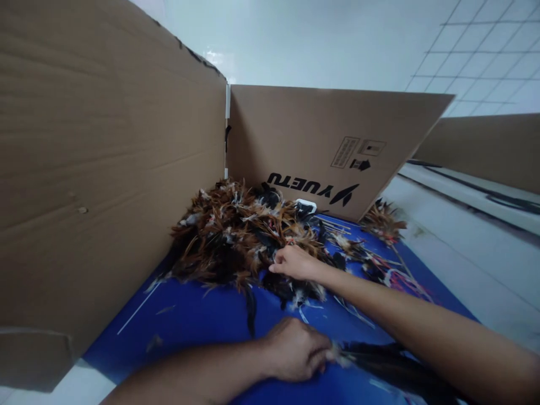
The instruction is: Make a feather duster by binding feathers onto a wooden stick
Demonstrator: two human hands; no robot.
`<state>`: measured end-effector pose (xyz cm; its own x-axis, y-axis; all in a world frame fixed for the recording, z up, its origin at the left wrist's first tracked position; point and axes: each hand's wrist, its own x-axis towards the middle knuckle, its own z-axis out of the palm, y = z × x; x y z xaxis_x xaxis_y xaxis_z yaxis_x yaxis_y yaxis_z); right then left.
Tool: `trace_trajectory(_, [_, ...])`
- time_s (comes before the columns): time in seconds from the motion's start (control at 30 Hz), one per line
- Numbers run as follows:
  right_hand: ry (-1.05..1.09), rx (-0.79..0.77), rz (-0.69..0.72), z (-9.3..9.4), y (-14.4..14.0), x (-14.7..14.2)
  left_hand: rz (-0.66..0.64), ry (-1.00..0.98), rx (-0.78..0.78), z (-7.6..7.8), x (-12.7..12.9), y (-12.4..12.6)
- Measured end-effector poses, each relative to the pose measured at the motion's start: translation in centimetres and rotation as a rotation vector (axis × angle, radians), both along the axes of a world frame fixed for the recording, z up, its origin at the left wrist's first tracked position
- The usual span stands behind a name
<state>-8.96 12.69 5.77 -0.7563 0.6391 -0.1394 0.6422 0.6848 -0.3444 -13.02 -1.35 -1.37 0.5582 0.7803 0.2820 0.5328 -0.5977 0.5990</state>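
Observation:
My left hand (296, 349) is closed around the pale, fluffy base of a bunch of long dark feathers (388, 363). The bunch points to the right, low over the blue surface (185, 320), and passes behind my right forearm. Farther forward, my right hand (295, 262) reaches to the near right side of a big heap of brown, black and white feathers (228, 236). Its thumb and fingers are drawn together in a pinch, and what lies between them is too small to make out.
A tall cardboard panel (105, 169) walls off the left, and another printed cardboard panel (312, 135) stands behind the heap. Thin sticks (335, 225), loose feathers and a pink-white tangle of strands (407, 284) lie at the right. A wire grid (485, 56) shows upper right.

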Motion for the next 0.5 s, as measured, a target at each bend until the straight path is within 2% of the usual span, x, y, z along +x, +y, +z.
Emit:
trace_trajectory(0.1, [0.023, -0.005, 0.025, -0.2, 0.6, -0.3, -0.015, 0.012, -0.003, 0.1, -0.1, 0.1])
trace_trajectory(0.17, [0.099, -0.113, 0.006, 1.2, 0.9, 0.7, -0.013, 0.019, -0.008, 0.2, -0.1, 0.1])
trace_trajectory(0.3, [0.318, -0.382, -0.16, 5.1, 0.8, 4.2, 0.002, 0.031, 0.018, 0.2, -0.1, 0.0])
trace_trajectory(0.4, [0.421, -0.426, -0.261, 7.2, 0.6, 6.6, 0.005, 0.033, 0.032, 0.1, -0.1, 0.0])
trace_trajectory(0.5, [0.455, -0.444, -0.292, 8.3, 0.3, 8.3, -0.008, 0.022, 0.03, 0.0, 0.0, 0.0])
